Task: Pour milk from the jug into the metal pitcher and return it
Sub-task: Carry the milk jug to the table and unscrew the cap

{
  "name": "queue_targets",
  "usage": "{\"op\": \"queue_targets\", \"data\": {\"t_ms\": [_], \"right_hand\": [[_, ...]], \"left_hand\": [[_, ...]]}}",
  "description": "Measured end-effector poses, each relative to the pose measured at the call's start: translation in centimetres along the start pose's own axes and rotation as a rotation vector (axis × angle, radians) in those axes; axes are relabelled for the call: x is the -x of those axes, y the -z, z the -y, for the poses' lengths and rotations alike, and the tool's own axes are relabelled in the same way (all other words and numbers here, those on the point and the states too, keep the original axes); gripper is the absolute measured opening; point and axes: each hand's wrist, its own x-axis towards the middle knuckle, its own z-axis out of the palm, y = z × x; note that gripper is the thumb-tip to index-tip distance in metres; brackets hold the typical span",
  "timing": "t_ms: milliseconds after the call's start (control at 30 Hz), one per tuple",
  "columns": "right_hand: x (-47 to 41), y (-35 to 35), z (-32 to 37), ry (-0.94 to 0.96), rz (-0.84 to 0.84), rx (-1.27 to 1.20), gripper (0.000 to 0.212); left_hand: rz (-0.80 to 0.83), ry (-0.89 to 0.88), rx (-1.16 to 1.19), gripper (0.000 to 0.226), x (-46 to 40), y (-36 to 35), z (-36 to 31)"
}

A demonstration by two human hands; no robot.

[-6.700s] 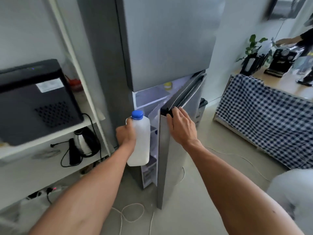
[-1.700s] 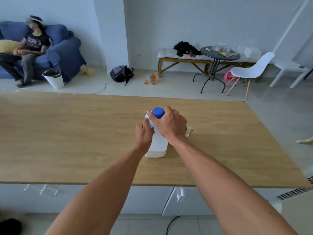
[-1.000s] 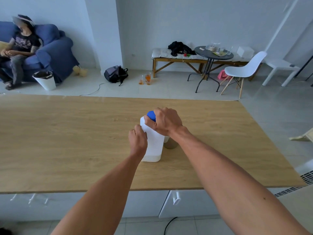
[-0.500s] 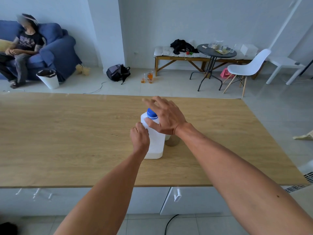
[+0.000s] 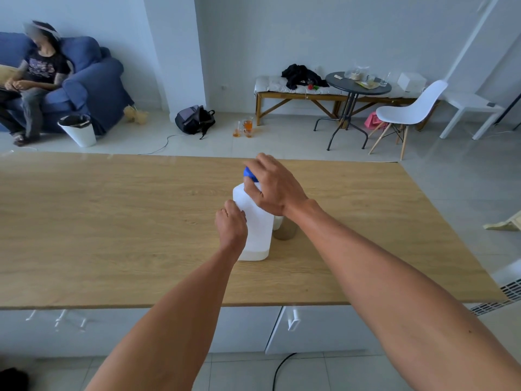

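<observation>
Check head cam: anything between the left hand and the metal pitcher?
Yes, in the head view the milk jug stands between them: left hand grips its near-left side, metal pitcher sits just behind its right side, partly hidden.

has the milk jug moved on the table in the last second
No. The milk jug stands in the same spot on the table, just left of the metal pitcher.

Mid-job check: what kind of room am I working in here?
Likely an open-plan home living space: a wooden counter over white cabinets, a blue sofa and a round side table with a white chair.
</observation>
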Motion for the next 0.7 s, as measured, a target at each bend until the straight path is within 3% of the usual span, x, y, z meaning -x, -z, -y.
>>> {"op": "queue_targets", "data": {"t_ms": [167, 233, 467, 700], "right_hand": [[2.0, -0.9, -0.5, -0.547, -0.402, -0.433, 0.032], [3.7, -1.5, -1.2, -0.715, -0.472, -0.496, 0.038], [12.1, -4.3, -1.5, -1.025, -0.435, -0.551, 0.030], [18.1, -8.4, -1.5, -1.150, -0.148, -0.462, 0.019]], "left_hand": [[0.007, 0.003, -0.003, 0.038, 0.1, 0.0, -0.2], [0.011, 0.001, -0.036, 0.039, 0.2, 0.1, -0.2], [-0.007, 0.000, -0.053, 0.034, 0.2, 0.0, -0.2], [-0.019, -0.011, -0.045, 0.032, -0.1, -0.3, 0.2]]}}
